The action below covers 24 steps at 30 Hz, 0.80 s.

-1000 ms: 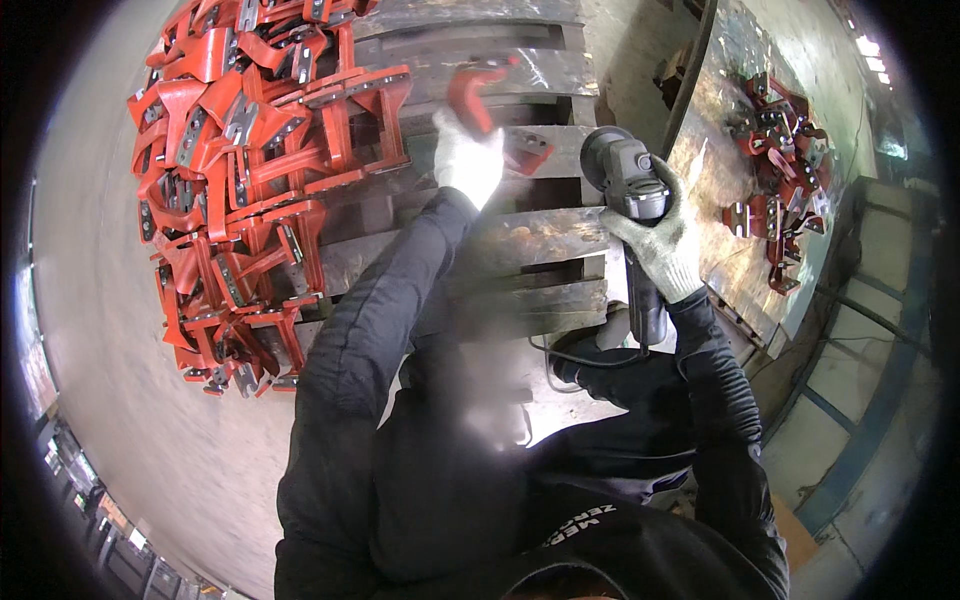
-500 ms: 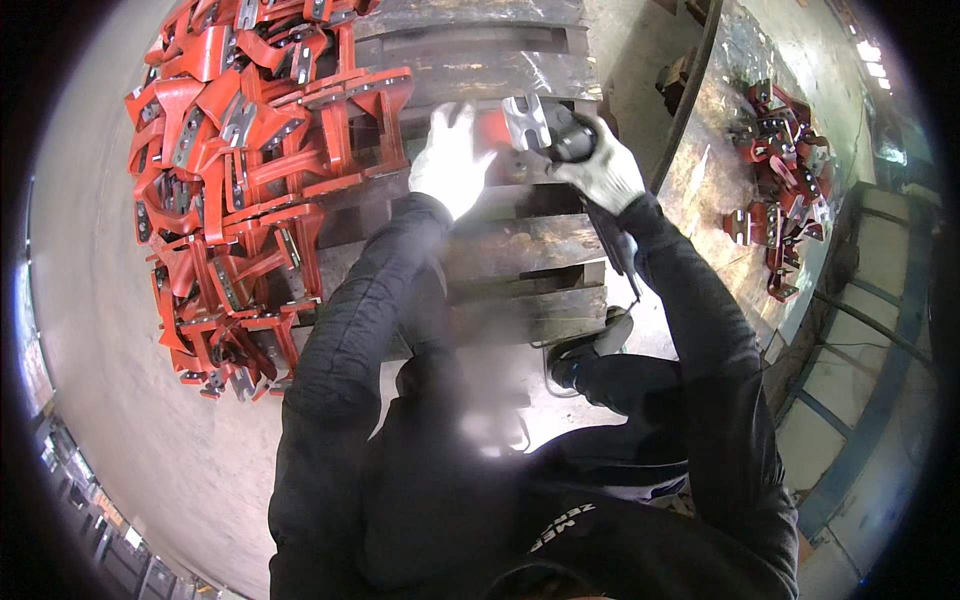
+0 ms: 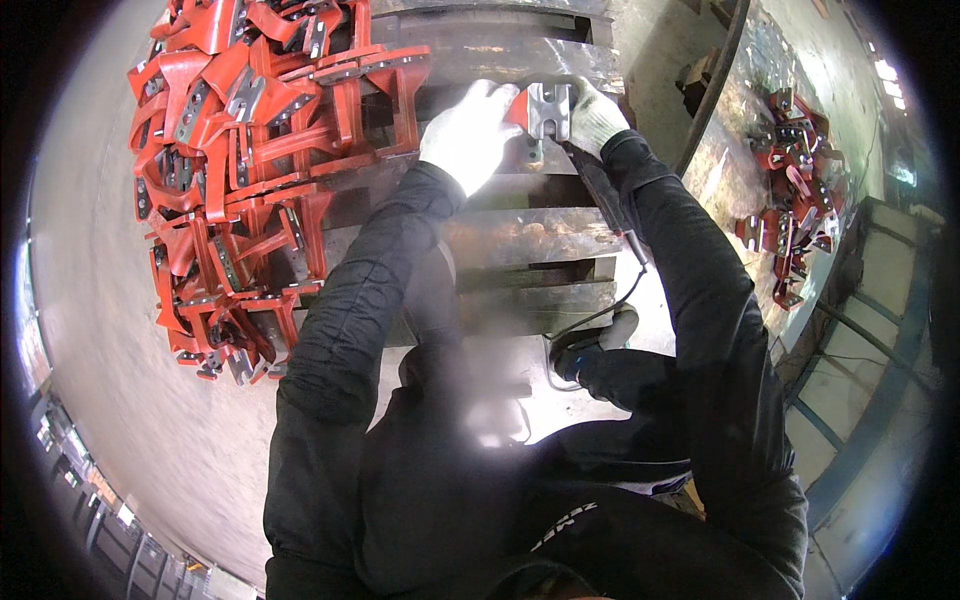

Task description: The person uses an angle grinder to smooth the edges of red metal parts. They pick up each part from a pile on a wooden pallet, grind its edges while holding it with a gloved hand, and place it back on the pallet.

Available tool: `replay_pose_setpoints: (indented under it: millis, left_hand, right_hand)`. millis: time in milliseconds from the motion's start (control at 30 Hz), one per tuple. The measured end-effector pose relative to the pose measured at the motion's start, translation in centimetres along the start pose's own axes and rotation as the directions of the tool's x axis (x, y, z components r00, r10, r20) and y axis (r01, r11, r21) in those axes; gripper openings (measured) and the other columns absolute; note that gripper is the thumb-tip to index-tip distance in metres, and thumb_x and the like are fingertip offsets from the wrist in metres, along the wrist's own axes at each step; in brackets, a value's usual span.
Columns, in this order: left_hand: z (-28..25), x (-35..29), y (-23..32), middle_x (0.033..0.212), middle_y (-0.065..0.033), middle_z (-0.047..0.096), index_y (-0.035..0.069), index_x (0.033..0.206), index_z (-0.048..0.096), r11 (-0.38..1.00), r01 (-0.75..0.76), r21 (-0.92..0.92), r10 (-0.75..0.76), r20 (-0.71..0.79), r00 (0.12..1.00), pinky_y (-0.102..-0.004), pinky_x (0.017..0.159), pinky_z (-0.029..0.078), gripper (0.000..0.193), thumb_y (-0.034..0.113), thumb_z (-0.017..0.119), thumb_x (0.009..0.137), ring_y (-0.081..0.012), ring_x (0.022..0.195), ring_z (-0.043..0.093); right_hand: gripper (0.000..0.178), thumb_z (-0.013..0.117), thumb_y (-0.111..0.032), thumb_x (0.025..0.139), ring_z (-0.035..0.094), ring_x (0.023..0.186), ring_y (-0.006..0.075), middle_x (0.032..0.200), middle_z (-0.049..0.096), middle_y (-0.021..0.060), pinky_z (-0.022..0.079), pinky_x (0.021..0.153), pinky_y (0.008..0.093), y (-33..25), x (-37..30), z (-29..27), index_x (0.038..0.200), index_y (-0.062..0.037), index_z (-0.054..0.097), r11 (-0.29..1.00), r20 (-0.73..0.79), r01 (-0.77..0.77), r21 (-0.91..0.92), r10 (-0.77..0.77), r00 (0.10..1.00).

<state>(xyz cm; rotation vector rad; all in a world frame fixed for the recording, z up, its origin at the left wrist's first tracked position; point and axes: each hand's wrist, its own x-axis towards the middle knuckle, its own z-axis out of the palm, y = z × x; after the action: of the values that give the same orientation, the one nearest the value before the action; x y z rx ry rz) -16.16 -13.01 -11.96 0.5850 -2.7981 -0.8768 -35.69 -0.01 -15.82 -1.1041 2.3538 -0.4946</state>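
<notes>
Both my hands wear white gloves and meet over the wooden pallet. My left hand (image 3: 465, 137) is closed on the red end of a metal bracket (image 3: 548, 112), whose bare silver, notched plate faces up between my hands. My right hand (image 3: 598, 118) is curled at the bracket's right side, fingertips partly hidden. From beneath that hand a black corded power tool (image 3: 597, 187) slants down along my right forearm; its head is hidden behind the hand and bracket.
Many red brackets (image 3: 265, 165) are heaped on the left of the pallet (image 3: 535, 235). A smaller pile of red and silver parts (image 3: 790, 190) lies on a worn surface at right. The tool's cord (image 3: 625, 300) runs down near my shoe (image 3: 615, 328).
The hands have come closer together. The bracket has moved right and up a little, its silver plate now upright between them, and the black tool's head has gone out of sight.
</notes>
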Motion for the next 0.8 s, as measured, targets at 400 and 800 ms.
replay_pose_setpoints:
  millis: [400,800]
  left_hand:
    - [0.4,0.1,0.2,0.126,-0.0170,0.056,0.008,0.136,0.054,1.000,0.023,0.015,-0.024,0.026,0.999,-0.0463,0.087,0.055,0.049,0.029,0.066,0.094,-0.0410,0.104,0.066]
    - [0.1,0.7,1.1,0.122,-0.0169,0.057,0.009,0.135,0.055,0.997,-0.013,0.072,0.007,0.076,0.997,-0.0456,0.082,0.057,0.048,0.029,0.066,0.093,-0.0378,0.099,0.068]
  right_hand:
    - [0.083,0.087,-0.027,0.074,0.065,0.111,0.0258,0.125,0.063,0.0231,0.056,0.093,0.0350,1.5,-7.0,1.5,0.141,0.0017,0.048,0.805,0.019,-0.308,0.507,0.347,0.938]
    - [0.061,0.074,-0.026,0.084,0.057,0.126,0.0321,0.135,0.061,0.0205,0.041,0.114,0.0376,0.6,-16.1,3.8,0.142,-0.0178,0.054,0.884,0.138,-0.255,0.392,0.218,0.966]
